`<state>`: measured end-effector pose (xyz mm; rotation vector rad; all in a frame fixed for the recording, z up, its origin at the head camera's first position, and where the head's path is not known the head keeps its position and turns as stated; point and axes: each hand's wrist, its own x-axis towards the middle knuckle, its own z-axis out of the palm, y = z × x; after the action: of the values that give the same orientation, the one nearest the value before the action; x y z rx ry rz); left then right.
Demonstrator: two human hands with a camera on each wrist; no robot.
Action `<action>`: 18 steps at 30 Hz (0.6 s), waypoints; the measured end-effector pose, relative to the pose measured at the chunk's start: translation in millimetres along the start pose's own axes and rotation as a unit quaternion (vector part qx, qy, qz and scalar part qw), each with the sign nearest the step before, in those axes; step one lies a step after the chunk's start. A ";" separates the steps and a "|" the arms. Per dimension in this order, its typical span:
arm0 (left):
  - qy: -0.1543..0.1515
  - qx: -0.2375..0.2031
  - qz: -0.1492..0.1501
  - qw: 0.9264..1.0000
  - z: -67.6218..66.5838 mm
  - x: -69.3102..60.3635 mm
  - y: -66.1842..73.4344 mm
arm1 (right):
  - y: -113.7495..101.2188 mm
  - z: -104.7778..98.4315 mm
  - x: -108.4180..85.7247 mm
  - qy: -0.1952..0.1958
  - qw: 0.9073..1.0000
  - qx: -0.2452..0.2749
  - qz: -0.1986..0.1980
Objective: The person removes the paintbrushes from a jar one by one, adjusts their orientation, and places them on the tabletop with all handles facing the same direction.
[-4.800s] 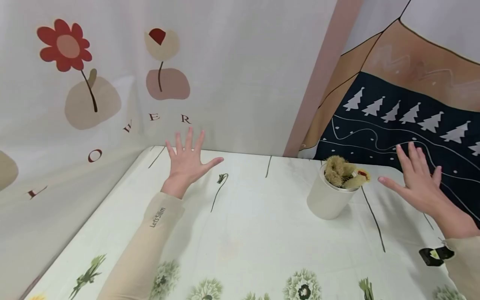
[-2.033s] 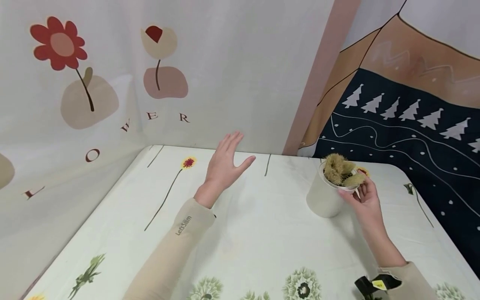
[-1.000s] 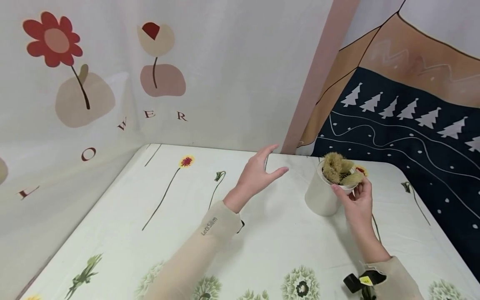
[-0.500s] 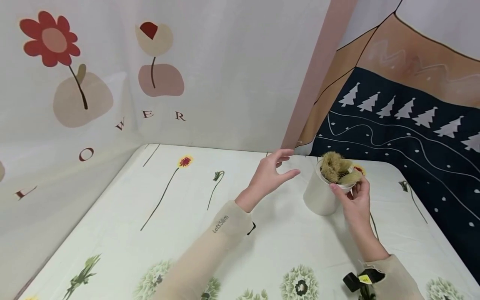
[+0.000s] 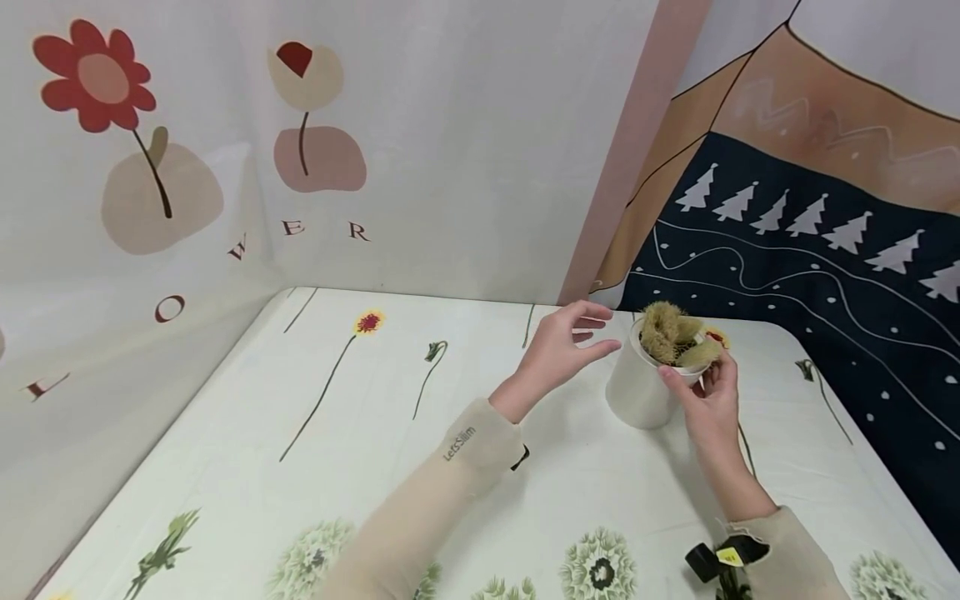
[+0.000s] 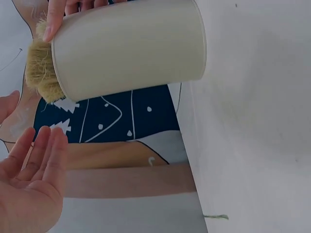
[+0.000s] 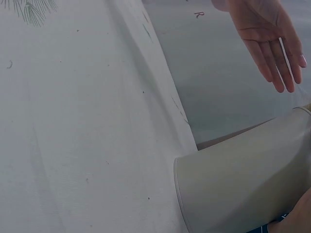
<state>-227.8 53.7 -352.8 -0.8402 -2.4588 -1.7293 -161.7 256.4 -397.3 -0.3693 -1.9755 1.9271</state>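
An off-white cylindrical container (image 5: 639,390) stands upright on the table at the right. Bristly tan tufts and paler, smoother pieces (image 5: 672,333) stick out of its top; I cannot tell what they are. My right hand (image 5: 711,408) holds the container at its upper right side, thumb by the rim and the other fingers curled round the far side. My left hand (image 5: 561,350) hovers just left of the container, thumb and fingers spread apart, touching nothing. In the left wrist view the tufts (image 6: 41,70) fill the mouth, and a gap separates them from my left fingers.
A white tablecloth (image 5: 480,467) with printed flowers covers the table. Pale cloth (image 5: 465,167) hangs behind it, with a dark blue printed cloth (image 5: 795,258) at the right. A small black device (image 5: 726,558) is strapped at my right wrist.
My right hand has come in from the right to hold the container. My left hand has moved rightward across the table toward it. The container stays standing in place.
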 end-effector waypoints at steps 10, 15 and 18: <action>-0.025 -0.022 0.011 0.999 14.9 5.9 6.9 | -2.0 0.3 -0.4 -0.003 1.000 -0.003 0.010; -0.033 -0.027 0.014 0.999 20.6 7.7 9.6 | -2.3 -0.4 -0.9 -0.007 1.000 -0.009 0.013; -0.038 -0.021 0.017 0.999 23.4 9.0 11.4 | -2.4 -0.5 -1.0 -0.007 1.000 -0.012 0.015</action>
<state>-223.9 80.6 -349.2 -0.9642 -2.4465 -1.7759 -160.4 256.3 -394.9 -0.3951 -2.0139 1.9302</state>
